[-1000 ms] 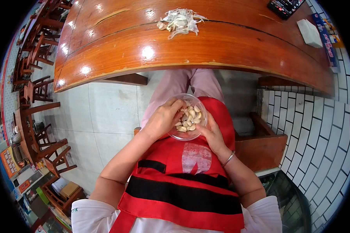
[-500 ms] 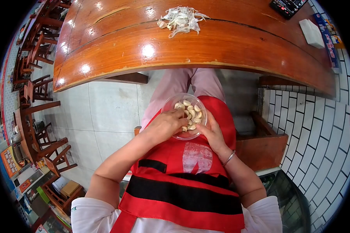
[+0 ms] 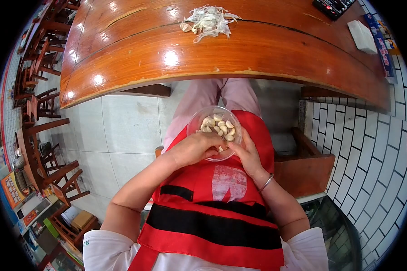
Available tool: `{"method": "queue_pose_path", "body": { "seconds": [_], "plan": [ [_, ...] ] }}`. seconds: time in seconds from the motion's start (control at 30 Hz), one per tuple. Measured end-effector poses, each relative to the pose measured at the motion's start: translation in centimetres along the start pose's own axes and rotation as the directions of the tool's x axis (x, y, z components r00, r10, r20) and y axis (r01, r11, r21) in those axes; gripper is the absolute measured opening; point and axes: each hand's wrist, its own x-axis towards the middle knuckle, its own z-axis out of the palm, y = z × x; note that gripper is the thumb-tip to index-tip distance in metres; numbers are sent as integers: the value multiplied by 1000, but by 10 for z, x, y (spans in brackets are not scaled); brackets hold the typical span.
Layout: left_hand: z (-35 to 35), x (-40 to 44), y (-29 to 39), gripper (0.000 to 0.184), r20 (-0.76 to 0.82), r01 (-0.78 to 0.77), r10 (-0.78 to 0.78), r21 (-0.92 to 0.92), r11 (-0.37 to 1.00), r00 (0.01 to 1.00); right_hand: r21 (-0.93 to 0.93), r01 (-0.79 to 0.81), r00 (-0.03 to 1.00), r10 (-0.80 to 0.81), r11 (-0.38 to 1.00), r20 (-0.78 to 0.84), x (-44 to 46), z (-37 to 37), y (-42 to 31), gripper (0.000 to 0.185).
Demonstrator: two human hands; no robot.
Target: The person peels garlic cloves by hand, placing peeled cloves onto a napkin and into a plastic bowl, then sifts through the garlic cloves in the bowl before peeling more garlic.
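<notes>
On my lap sits a clear plastic bowl (image 3: 195, 118) holding several peeled garlic cloves (image 3: 222, 127). My right hand (image 3: 246, 152) grips the bowl's right side, its thumb over the near rim. From the left, my left hand (image 3: 196, 148) reaches over the rim into the bowl. Its fingers curl down among the cloves, and a pale clove (image 3: 220, 149) shows just below the fingertips. Whether those fingers pinch anything is hidden. Under the bowl is a red apron (image 3: 199, 180) with black bands.
A heap of garlic skins (image 3: 210, 21) lies on the wooden table (image 3: 257, 54) ahead of me. White napkins (image 3: 362, 37) and a black device (image 3: 332, 7) are at its right end. A tiled wall (image 3: 366, 158) stands to the right; wooden chairs (image 3: 54, 176) stand to the left.
My left hand has moved slightly toward me and right inside the bowl, its fingers more curled and covering the nearer cloves. My right hand still holds the bowl in place.
</notes>
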Motion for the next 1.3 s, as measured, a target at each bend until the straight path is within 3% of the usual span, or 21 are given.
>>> {"method": "queue_pose_path", "body": {
  "seconds": [0.13, 0.2, 0.3, 0.4, 0.83, 0.93, 1.0, 1.03, 1.1, 1.13, 1.2, 1.3],
  "plan": [
    [9, 1, -1, 23, -35, 38, -37, 30, 999, 999, 7, -7, 1000, 7, 1000, 8, -1, 1, -2, 65],
    [8, 2, 5, 22, -12, 239, -239, 56, 969, 971, -12, -36, 999, 36, 999, -8, -1, -1, -1, 64],
    [11, 2, 1, 22, -94, 155, -142, 153, 976, 985, -19, -16, 1000, 16, 1000, -3, 0, -1, -1, 64],
    [13, 3, -1, 23, -66, 94, -83, 190, 977, 994, -4, -28, 1000, 28, 1000, -3, -1, -1, -1, 64],
    [17, 4, 0, 20, -104, 74, -59, 146, 986, 993, -23, -29, 1000, 29, 999, -6, 0, -1, -1, 64],
    [9, 5, 5, 19, -75, 114, -114, -2, 993, 991, 1, -18, 1000, 18, 1000, 2, 0, 1, -5, 65],
    [1, 4, 12, 15, -15, 283, -301, -300, 911, 954, 21, -31, 999, 30, 999, 12, -1, 1, -6, 66],
    [1, 3, 11, 15, -16, 285, -303, -298, 911, 953, 23, -31, 999, 30, 999, 15, -1, 1, -5, 66],
    [1, 1, 9, 11, 28, 286, -320, -526, 801, 947, 36, -25, 1000, 25, 999, 5, -1, 1, -4, 67],
    [2, -1, 7, 11, 28, 288, -322, -526, 800, 946, 38, -26, 1000, 26, 999, 7, -1, 0, -3, 67],
    [3, -3, 3, 9, 71, 281, -329, -704, 653, 942, 29, -15, 1000, 14, 999, 20, -1, 0, -4, 68],
    [2, -5, 1, 9, 91, 283, -343, -777, 563, 935, 9, -5, 999, 5, 1000, 34, -2, 1, -7, 68]
  ]
}}
